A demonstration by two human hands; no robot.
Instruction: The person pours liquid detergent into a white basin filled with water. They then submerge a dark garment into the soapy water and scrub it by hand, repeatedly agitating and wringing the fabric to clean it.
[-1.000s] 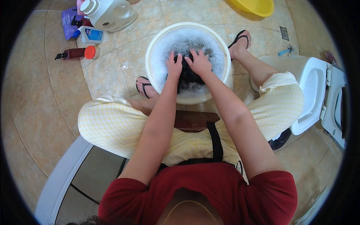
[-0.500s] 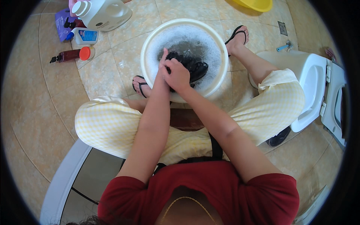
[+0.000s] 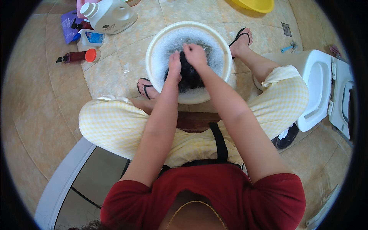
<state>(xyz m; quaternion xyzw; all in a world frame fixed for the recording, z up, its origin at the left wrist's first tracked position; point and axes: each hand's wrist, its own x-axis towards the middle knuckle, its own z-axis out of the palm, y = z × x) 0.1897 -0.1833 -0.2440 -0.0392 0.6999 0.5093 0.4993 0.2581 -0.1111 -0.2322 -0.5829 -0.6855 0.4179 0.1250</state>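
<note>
A round white basin (image 3: pixel 151 82) of sudsy water stands on the floor between my feet. In it is a bunched, wet black cloth (image 3: pixel 189 78), its exact kind hidden by folds and foam. My left hand (image 3: pixel 175 66) is closed on the cloth's left side, fingers pointing away from me. Over its far right part, my right hand (image 3: pixel 196 55) is curled in a fist, gripping the same cloth. Both wrists are above the near half of the basin, and white foam (image 3: pixel 218 57) rings the water.
At the far left are a big white jug (image 3: pixel 113 17), a white-and-blue bottle (image 3: pixel 92 38), a dark red pump bottle (image 3: pixel 73 57) and an orange-lidded jar (image 3: pixel 92 55). A yellow basin (image 3: pixel 255 4) lies far off. On the right stands a toilet (image 3: pixel 316 88), with a black shoe (image 3: pixel 287 137) beside it.
My hands were crossed together at the left of the basin. Now they are apart, the right one having moved right and farther away, with the cloth stretched between them.
</note>
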